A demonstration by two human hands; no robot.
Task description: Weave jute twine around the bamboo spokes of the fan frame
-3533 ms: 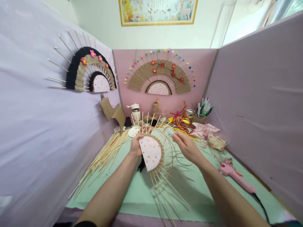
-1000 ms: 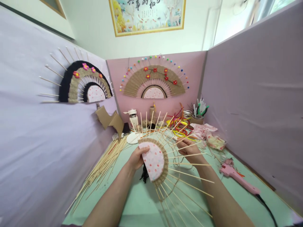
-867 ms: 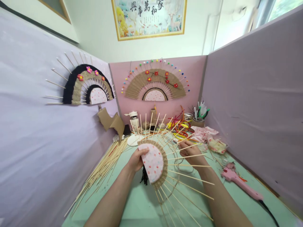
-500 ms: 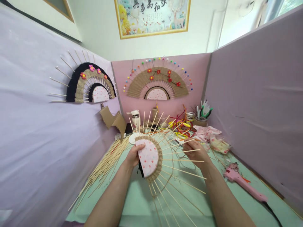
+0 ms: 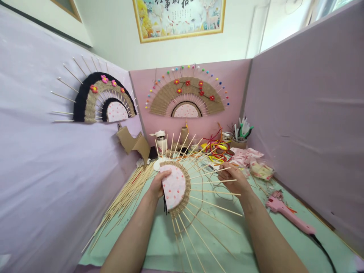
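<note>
My left hand (image 5: 158,183) grips the straight edge of a half-round fan piece (image 5: 174,187), its thumb lying on the pink dotted face. Woven tan cord (image 5: 185,197) runs round the curved rim, and thin wooden sticks (image 5: 217,206) spread out from it. Black strands hang behind the piece, below my left hand. On the right, my right hand (image 5: 229,175) is closed near the stick tips; what its fingers pinch is too small to make out. A loose strand of cord (image 5: 202,189) curves across the sticks between the hands.
Loose sticks (image 5: 125,197) lie at left. A pink glue gun (image 5: 290,215) rests at right. Behind are a white-lidded bottle (image 5: 161,142), coloured stems (image 5: 218,149), pink cloth (image 5: 246,156) and a tool pot (image 5: 239,142). Two finished fans (image 5: 196,89) hang on the partitions.
The whole view has shifted slightly. The fan piece and my left hand appear a little further left and up. My right hand stays closed beside the sticks.
</note>
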